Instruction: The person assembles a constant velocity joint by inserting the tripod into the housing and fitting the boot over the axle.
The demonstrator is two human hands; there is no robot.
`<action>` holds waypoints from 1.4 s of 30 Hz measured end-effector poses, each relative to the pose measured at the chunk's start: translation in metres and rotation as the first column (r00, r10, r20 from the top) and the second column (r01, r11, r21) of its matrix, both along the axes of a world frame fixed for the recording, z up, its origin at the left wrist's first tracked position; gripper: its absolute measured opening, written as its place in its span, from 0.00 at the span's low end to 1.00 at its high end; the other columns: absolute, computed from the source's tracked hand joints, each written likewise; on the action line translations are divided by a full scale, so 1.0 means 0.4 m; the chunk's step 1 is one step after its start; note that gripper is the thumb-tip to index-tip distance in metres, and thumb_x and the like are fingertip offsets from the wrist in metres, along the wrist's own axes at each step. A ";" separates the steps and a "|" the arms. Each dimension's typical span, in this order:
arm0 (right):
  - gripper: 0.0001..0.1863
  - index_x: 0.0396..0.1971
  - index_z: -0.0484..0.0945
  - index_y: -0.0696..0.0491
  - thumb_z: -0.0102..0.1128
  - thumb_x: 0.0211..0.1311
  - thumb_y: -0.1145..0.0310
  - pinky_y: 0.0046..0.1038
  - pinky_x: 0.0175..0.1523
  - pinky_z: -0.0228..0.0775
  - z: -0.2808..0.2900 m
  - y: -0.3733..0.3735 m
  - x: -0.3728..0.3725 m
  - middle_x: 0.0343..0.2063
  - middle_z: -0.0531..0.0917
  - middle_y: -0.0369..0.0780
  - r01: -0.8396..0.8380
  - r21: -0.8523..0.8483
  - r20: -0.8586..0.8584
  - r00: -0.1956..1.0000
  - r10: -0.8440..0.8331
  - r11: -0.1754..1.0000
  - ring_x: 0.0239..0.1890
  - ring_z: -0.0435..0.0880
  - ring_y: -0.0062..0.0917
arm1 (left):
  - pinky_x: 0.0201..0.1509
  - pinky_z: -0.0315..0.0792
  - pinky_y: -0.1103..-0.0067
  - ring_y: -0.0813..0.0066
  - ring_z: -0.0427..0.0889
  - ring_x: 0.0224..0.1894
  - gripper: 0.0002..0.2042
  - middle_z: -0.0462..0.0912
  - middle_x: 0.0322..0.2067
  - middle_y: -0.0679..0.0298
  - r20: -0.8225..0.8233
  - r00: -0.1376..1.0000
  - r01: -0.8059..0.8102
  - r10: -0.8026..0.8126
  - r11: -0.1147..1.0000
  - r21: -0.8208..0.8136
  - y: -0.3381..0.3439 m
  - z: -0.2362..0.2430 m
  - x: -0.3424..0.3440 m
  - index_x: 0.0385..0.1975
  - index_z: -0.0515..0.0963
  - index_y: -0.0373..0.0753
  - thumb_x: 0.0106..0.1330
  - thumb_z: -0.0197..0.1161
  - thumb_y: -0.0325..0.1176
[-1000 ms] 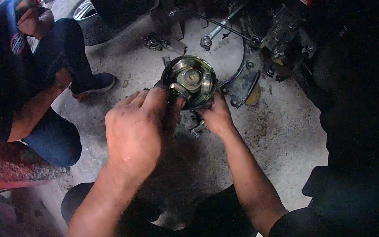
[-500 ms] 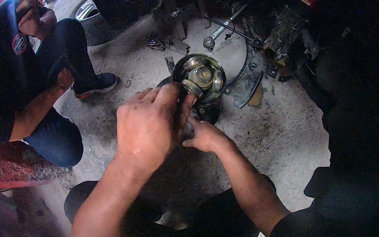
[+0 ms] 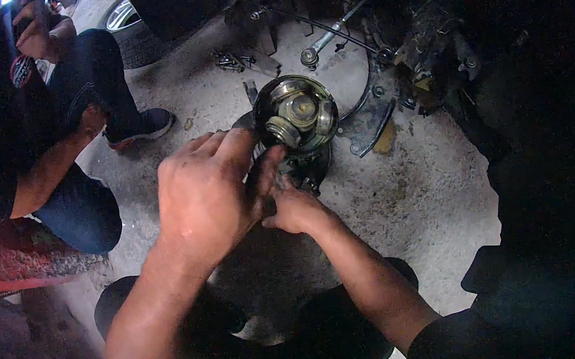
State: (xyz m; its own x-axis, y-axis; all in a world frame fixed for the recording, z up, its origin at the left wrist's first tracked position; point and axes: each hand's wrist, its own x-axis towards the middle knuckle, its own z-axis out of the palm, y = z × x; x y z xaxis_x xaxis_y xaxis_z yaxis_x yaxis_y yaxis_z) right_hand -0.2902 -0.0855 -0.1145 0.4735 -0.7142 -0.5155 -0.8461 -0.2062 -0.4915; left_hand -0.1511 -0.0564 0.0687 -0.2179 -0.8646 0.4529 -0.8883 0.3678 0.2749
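Note:
A round, greasy metal CV joint cup [image 3: 323, 89] faces up in front of me, with a domed centre piece [image 3: 302, 109] and a ribbed roller [image 3: 283, 132] inside it. My left hand [image 3: 206, 186] is at the cup's near left edge, fingers curled over that side and thumb just below the roller. What its fingertips press on is partly hidden. Lower down, my right hand [image 3: 296, 208] is closed under the cup, its thumb pointing left. Dark parts and my left hand hide what the right fingers grip.
Another person [image 3: 68, 91] crouches at the left, one shoe [image 3: 141, 128] on the concrete floor. Beyond the cup lie small metal parts [image 3: 233, 62] and a rod with a round end [image 3: 310, 56]. A suspension arm [image 3: 375, 129] sits to the right, and a wheel [image 3: 125, 27] at the back left.
The cup and both hands have shifted slightly left in view. My left fingers and thumb have drawn back from the roller, which shows more fully now.

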 end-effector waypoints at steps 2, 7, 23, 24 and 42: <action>0.48 0.70 0.56 0.49 0.70 0.52 0.51 0.43 0.68 0.61 0.021 0.002 -0.002 0.70 0.52 0.58 -0.037 -0.038 -0.024 0.999 0.036 0.999 0.67 0.64 0.52 | 0.32 0.74 0.63 0.50 0.80 0.27 0.11 0.79 0.22 0.53 0.045 0.999 -0.026 0.024 0.998 0.054 0.002 0.012 0.004 0.34 0.78 0.36 0.59 0.69 0.36; 0.45 0.69 0.59 0.51 0.68 0.53 0.51 0.40 0.68 0.61 0.015 0.006 -0.009 0.68 0.61 0.51 -0.060 -0.102 -0.019 0.998 0.058 0.993 0.66 0.66 0.45 | 0.37 0.76 0.61 0.46 0.82 0.34 0.14 0.83 0.29 0.49 0.229 0.971 -0.144 0.074 0.942 0.305 0.007 0.010 0.029 0.40 0.79 0.38 0.59 0.68 0.40; 0.43 0.65 0.65 0.54 0.69 0.46 0.57 0.40 0.62 0.69 -0.034 -0.017 -0.001 0.60 0.72 0.52 -0.173 0.029 0.038 0.984 0.172 0.984 0.60 0.74 0.46 | 0.46 0.74 0.66 0.64 0.85 0.41 0.09 0.86 0.35 0.63 0.390 0.785 0.014 -0.481 0.644 0.765 0.116 -0.142 -0.061 0.38 0.83 0.46 0.63 0.57 0.36; 0.43 0.65 0.65 0.54 0.68 0.47 0.56 0.40 0.62 0.69 -0.040 -0.022 -0.003 0.60 0.72 0.52 -0.186 0.055 0.011 0.982 0.186 0.981 0.60 0.74 0.46 | 0.46 0.74 0.66 0.64 0.85 0.41 0.09 0.86 0.35 0.63 0.390 0.784 0.016 -0.483 0.645 0.764 0.113 -0.138 -0.068 0.38 0.83 0.46 0.63 0.57 0.36; 0.58 0.73 0.37 0.53 0.68 0.50 0.54 0.40 0.63 0.67 -0.080 -0.039 -0.014 0.56 0.75 0.58 -0.094 0.147 0.012 0.996 0.094 0.985 0.57 0.76 0.49 | 0.50 0.71 0.64 0.62 0.82 0.47 0.12 0.84 0.41 0.60 0.430 0.724 -0.055 -0.539 0.577 0.815 0.109 -0.131 -0.089 0.42 0.82 0.41 0.64 0.57 0.36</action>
State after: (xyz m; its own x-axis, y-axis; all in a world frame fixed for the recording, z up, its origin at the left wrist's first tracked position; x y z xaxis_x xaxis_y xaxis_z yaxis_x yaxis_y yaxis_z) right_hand -0.2958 -0.1009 -0.1465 0.5378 -0.5825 -0.6095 -0.8238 -0.2096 -0.5267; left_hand -0.1867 -0.0130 0.0164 -0.4220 -0.6589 -0.6227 -0.8522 0.5227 0.0244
